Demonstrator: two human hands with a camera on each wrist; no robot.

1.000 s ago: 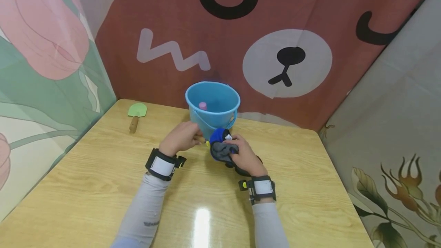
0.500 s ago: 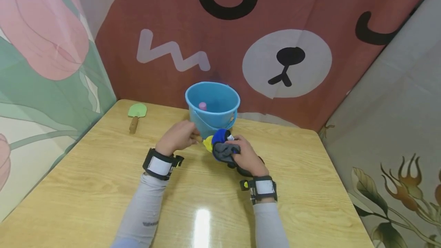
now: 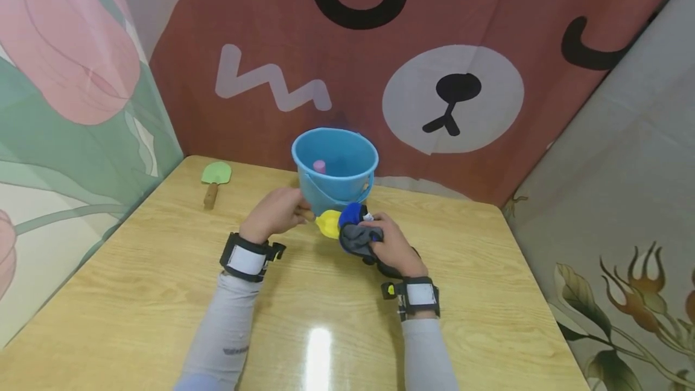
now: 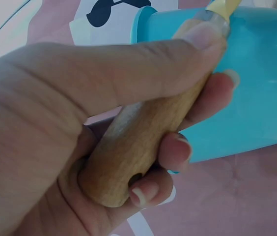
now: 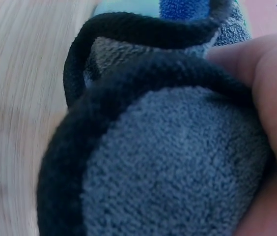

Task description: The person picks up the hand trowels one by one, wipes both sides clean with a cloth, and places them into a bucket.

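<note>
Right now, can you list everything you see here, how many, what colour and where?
Bucket: one, blue, back middle of the table
Object: one, pink, inside the bucket
Trowel: one, green, wooden handle, back left
Tool: one, yellow, wooden handle, before the bucket
Cloth: one, blue, grey, black, right of the tool
Table: one, light wood, underneath
Bear curtain: one, reddish-brown, behind
Flower curtains: two, multicoloured, left and right
Wristbands: two, black and white, both wrists
Sleeves: two, pale grey, forearms
Left hand: one, bare, gripping the tool
Right hand: one, bare, gripping the cloth

Indoor booth of sorts: wooden table (image 3: 488, 324) amid bear-print cloth (image 3: 255, 17) and floral hangings (image 3: 613, 162).
</note>
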